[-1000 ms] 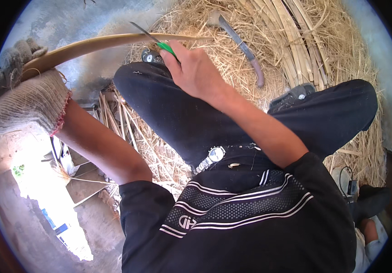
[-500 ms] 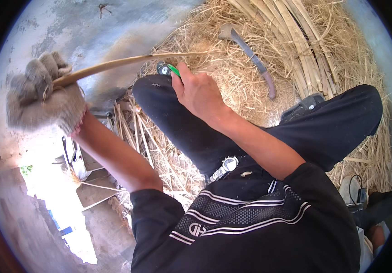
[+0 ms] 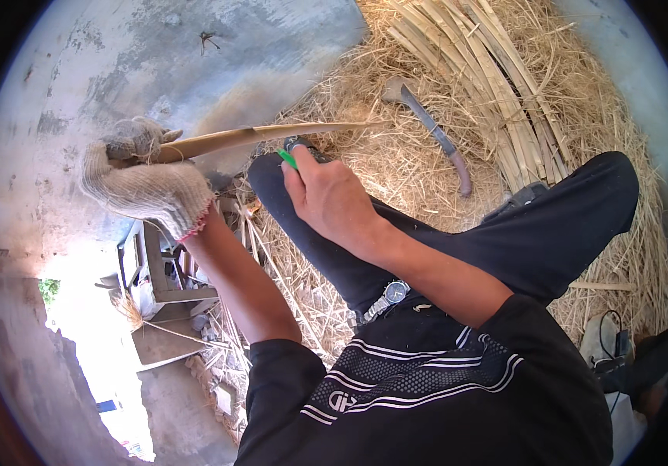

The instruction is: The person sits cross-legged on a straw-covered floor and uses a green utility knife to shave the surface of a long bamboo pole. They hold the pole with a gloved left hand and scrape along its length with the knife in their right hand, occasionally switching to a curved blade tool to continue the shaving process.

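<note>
My left hand (image 3: 147, 179), in a knitted work glove, is closed round one end of a long, pale bamboo strip (image 3: 217, 141). The strip reaches rightward past my right hand, tapering toward its far tip over the shavings. My bare right hand (image 3: 330, 202) is closed on a small green-handled tool (image 3: 288, 158) just below the strip, above my left knee. Most of that tool is hidden by my fingers, so its blade or tip cannot be made out. A machete (image 3: 436, 132) with a dark handle lies on the shavings to the right of my right hand.
Straw-like shavings (image 3: 380, 167) cover the ground around my crossed legs. A bundle of split strips (image 3: 508, 101) lies at the far right. A wristwatch (image 3: 394, 293) rests on my lap. At the left stand a small metal frame (image 3: 155, 268) and a stained wall (image 3: 272, 46).
My gloved left hand has moved rightward and down in the picture, and the strip now shows a broader face. My right hand, still on the green-handled tool, sits slightly lower. The view has shifted.
</note>
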`<control>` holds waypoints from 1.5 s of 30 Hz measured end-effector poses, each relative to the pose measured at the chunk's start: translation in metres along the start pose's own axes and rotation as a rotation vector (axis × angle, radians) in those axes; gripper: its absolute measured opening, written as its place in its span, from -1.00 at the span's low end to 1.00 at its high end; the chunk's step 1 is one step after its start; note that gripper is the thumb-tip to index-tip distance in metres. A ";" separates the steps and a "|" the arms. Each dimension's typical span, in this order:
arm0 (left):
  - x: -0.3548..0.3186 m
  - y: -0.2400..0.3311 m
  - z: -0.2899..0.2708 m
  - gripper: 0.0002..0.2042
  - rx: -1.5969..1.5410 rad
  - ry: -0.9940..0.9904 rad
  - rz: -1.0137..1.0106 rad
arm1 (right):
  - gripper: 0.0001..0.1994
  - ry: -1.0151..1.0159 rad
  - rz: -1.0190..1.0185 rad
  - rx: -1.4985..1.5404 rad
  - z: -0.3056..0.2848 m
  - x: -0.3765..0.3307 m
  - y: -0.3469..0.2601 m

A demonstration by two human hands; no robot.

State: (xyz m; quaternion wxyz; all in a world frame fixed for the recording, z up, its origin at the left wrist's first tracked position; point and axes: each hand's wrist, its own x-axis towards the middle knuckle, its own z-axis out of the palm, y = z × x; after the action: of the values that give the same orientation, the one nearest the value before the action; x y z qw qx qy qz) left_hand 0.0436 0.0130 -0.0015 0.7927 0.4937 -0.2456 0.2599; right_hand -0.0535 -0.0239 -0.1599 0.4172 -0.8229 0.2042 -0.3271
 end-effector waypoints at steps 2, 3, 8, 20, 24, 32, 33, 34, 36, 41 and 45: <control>-0.009 0.001 0.014 -0.74 0.092 0.249 0.027 | -0.77 0.012 0.079 -0.015 0.002 0.003 0.017; -0.007 -0.002 0.015 -0.74 0.112 0.228 0.116 | -0.74 -0.012 0.254 0.073 0.004 0.005 0.034; -0.009 0.007 0.003 -0.71 -0.010 -0.091 -0.039 | -0.71 -0.106 0.205 0.041 -0.023 -0.001 0.040; 0.011 -0.001 0.004 -0.70 -0.330 -0.690 0.081 | -0.76 -0.089 0.062 -0.025 -0.055 -0.003 -0.009; 0.000 -0.003 0.026 -0.68 -0.298 -0.580 0.154 | -0.73 -0.049 0.226 -0.115 -0.029 0.001 0.063; 0.001 -0.001 0.021 -0.66 -0.354 -0.665 0.105 | -0.73 -0.065 0.261 -0.019 -0.030 0.004 0.047; -0.001 -0.001 0.025 -0.68 -0.344 -0.632 0.106 | -0.71 -0.061 0.222 -0.119 -0.019 0.002 0.091; -0.002 -0.005 0.025 -0.69 -0.328 -0.595 0.115 | -0.71 -0.079 0.273 -0.087 -0.022 0.002 0.098; 0.000 -0.003 0.024 -0.71 -0.266 -0.542 0.140 | -0.71 -0.128 0.369 -0.006 -0.019 0.005 0.102; -0.029 0.008 0.039 -0.78 0.050 -0.138 0.131 | -0.79 -0.030 0.168 0.182 -0.031 0.004 0.044; -0.027 0.007 0.042 -0.80 0.151 -0.050 0.104 | -0.80 -0.046 0.399 0.166 -0.011 0.005 0.112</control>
State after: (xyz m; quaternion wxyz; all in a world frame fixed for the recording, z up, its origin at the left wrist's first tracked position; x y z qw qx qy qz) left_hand 0.0134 -0.0276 0.0020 0.7322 0.5452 -0.2703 0.3059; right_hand -0.0651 -0.0962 -0.2451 0.5446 -0.7362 0.3260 -0.2349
